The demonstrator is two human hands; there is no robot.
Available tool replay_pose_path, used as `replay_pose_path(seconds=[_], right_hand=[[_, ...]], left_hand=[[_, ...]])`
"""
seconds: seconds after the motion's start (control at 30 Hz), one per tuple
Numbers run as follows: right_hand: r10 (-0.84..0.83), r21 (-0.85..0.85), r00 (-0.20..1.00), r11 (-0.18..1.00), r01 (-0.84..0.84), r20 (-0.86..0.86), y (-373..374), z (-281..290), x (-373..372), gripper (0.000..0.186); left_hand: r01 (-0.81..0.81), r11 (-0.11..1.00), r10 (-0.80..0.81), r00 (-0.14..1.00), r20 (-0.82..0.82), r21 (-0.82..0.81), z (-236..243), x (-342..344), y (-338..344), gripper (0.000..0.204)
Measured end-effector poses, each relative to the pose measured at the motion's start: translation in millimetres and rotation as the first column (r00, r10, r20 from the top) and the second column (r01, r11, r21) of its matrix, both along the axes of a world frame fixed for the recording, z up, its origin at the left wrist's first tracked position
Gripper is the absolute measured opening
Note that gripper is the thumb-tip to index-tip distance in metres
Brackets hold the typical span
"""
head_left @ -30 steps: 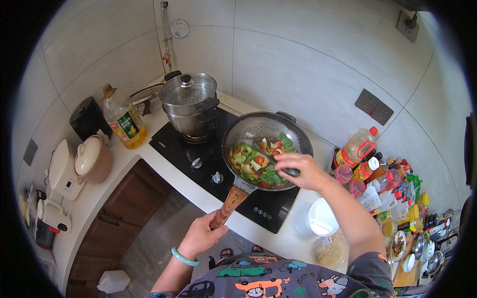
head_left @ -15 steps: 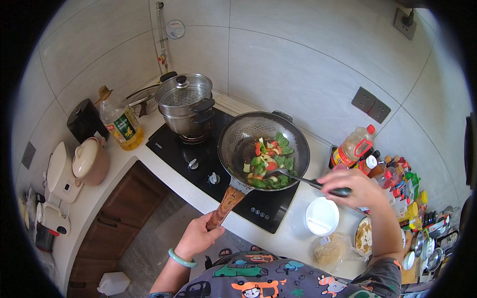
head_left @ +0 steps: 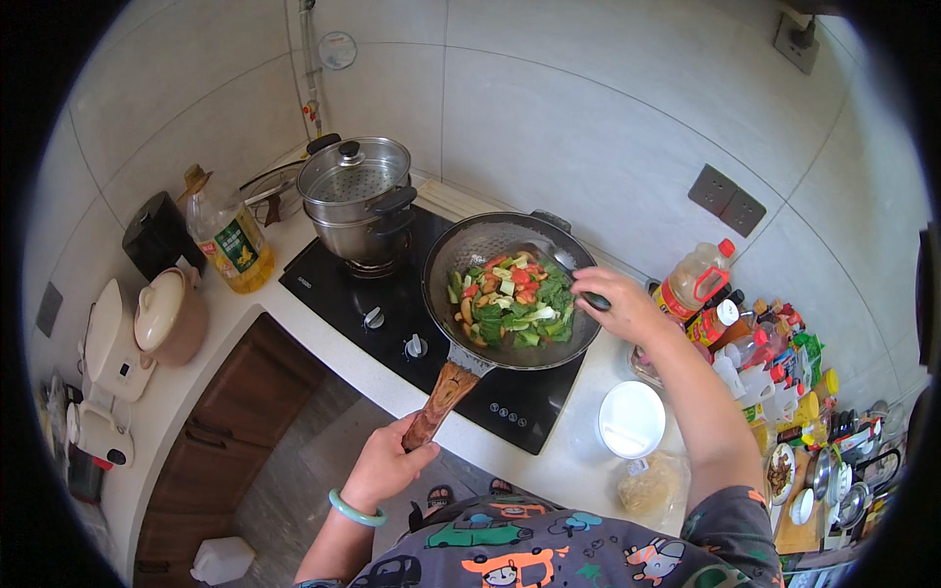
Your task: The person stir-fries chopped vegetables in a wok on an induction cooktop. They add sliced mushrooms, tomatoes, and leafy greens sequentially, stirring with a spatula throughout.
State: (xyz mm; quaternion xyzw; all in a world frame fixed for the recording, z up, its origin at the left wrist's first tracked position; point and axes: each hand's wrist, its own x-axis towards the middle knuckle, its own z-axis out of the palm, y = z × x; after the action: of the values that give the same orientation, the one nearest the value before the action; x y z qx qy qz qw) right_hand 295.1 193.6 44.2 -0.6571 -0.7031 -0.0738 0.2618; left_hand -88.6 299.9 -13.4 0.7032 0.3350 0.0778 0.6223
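Observation:
A dark wok (head_left: 453, 263) sits on the right side of the black hob. My left hand (head_left: 385, 463), with a pale green bangle at its wrist, is closed round the wok's wooden handle (head_left: 443, 400). Inside lies a mix of chopped greens, red pieces and pale slices (head_left: 512, 302), spread over the bottom. My right hand (head_left: 619, 302) is at the wok's right rim, gripping the dark handle of a metal spatula (head_left: 593, 300). The spatula's shaft slants into the wok along its far right wall; its blade is hard to make out there.
A lidded steamer pot (head_left: 358, 201) stands on the hob's left burner. An oil bottle (head_left: 235, 240) and a lidded casserole (head_left: 172, 318) are farther left. At the right are a white bowl (head_left: 631, 419), a plastic bag (head_left: 652, 487) and crowded sauce bottles (head_left: 691, 284).
My right hand has moved left and away from me, taking the spatula from the near right to the far right wall. The vegetables are spread wider. My left hand keeps its hold.

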Motion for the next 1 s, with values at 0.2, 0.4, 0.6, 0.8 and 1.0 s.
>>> replay_pose_path(seconds=[0.2, 0.4, 0.6, 0.8, 1.0], right_hand=[[-0.137, -0.023, 0.991, 0.99, 0.137, 0.006, -39.9, 57.4, -83.6, 0.01], [-0.174, 0.204, 0.956, 0.953, 0.224, -0.235, -32.2, 45.1, -70.1, 0.009], [-0.454, 0.233, 0.84, 0.819, 0.525, -0.298, 2.5, 8.4, -46.4, 0.009], [-0.224, 0.301, 0.881, 0.88, 0.366, -0.418, 54.6, -22.0, -59.9, 0.01], [0.264, -0.088, 0.954, 0.957, -0.278, -0.14, -1.5, 15.1, -72.6, 0.019]], left_hand=[[-0.026, 1.0, 0.026, 1.0, 0.007, 0.007, -2.8, -2.8, 0.1, 0.046], [-0.014, 1.0, 0.014, 1.0, -0.01, -0.007, 3.9, -1.6, 0.6, 0.047], [-0.014, 1.0, 0.014, 1.0, 0.007, -0.014, 0.5, -4.0, 0.4, 0.048], [-0.015, 1.0, 0.015, 1.0, 0.017, -0.013, 1.8, -0.8, -0.4, 0.045], [-0.014, 1.0, 0.015, 1.0, 0.014, -0.003, 0.5, -3.0, -0.1, 0.045]])
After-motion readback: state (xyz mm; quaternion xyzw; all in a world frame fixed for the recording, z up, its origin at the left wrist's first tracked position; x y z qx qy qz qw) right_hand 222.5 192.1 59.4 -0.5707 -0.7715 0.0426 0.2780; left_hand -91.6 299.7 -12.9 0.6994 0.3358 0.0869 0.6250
